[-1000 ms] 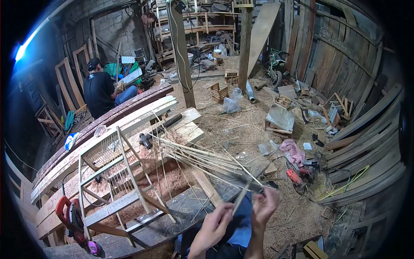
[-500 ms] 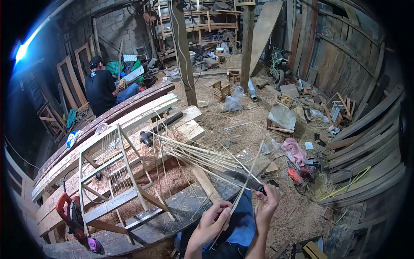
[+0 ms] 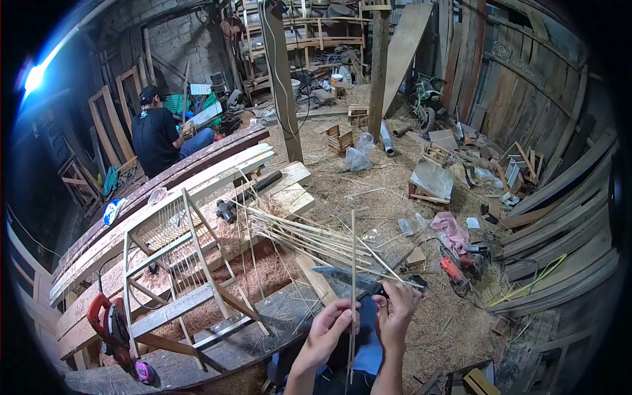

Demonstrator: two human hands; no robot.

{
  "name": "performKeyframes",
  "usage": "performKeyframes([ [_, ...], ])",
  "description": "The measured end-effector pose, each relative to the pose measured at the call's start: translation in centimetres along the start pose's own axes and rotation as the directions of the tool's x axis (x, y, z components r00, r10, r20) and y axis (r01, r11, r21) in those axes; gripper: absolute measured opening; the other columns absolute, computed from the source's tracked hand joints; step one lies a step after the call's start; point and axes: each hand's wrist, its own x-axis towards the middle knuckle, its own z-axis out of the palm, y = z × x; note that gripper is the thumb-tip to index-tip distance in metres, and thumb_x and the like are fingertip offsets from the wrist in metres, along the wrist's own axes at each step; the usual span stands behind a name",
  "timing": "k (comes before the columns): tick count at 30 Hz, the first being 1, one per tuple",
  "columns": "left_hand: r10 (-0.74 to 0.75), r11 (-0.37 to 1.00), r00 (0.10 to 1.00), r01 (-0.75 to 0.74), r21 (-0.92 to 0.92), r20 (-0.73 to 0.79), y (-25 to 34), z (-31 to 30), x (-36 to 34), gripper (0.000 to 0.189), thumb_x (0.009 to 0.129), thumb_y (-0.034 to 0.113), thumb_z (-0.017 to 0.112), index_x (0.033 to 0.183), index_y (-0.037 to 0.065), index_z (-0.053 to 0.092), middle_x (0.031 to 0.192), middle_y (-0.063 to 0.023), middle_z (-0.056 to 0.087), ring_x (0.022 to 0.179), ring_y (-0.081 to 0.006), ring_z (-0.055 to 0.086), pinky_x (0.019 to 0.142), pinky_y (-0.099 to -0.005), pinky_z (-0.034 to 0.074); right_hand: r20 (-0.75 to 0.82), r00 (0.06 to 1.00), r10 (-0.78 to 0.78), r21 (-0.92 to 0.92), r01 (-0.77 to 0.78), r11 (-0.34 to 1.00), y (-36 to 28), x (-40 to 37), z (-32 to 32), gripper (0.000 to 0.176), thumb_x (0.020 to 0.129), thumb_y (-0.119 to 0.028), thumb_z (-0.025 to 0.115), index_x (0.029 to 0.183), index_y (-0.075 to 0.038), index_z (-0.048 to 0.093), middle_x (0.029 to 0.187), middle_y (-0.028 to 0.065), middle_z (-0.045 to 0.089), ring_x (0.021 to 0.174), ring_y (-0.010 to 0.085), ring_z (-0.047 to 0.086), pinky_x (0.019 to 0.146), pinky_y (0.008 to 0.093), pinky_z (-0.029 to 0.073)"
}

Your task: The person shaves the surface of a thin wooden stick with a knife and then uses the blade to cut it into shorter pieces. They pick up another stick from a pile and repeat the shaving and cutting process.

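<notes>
My left hand is closed around a thin pale wooden strip, which stands nearly upright in view. Just right of it, my right hand grips the dark handle of a knife. The knife's broad dark blade points left and passes by the strip; whether they touch I cannot tell. Beyond both hands, a bundle of similar strips lies across the bench edge. A flat piece of wood rests on the dark bench board beside the blade.
On the left stand a wooden chair frame, a red power tool and a hammer. A seated person is at the back left. Red tools and a pink cloth lie on the floor at right.
The strip in my left hand has swung from a slant to nearly upright. My right hand has moved slightly left and down, and the knife blade now reaches farther left.
</notes>
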Motion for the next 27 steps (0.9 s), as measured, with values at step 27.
performKeyframes([
  [27, -0.188, 0.945, 0.98, 0.197, 0.261, -0.058, 1.1, -1.1, -1.4, 0.022, 0.109, 0.023, 0.048, 0.119, 0.005, 0.054, 0.078, 0.0036, 0.046, 0.061, -0.0031, 0.039, 0.054, -0.0201, 0.033, -0.161, 0.981, 0.104, -0.16, -0.13, 0.979, 1.8, 0.3, 0.7, 0.034, 0.1, -0.036, 0.057, 0.106, -0.005, 0.069, 0.087, 0.0088, 0.059, 0.088, 0.0288, 0.055, 0.09, 0.0426, 0.036],
])
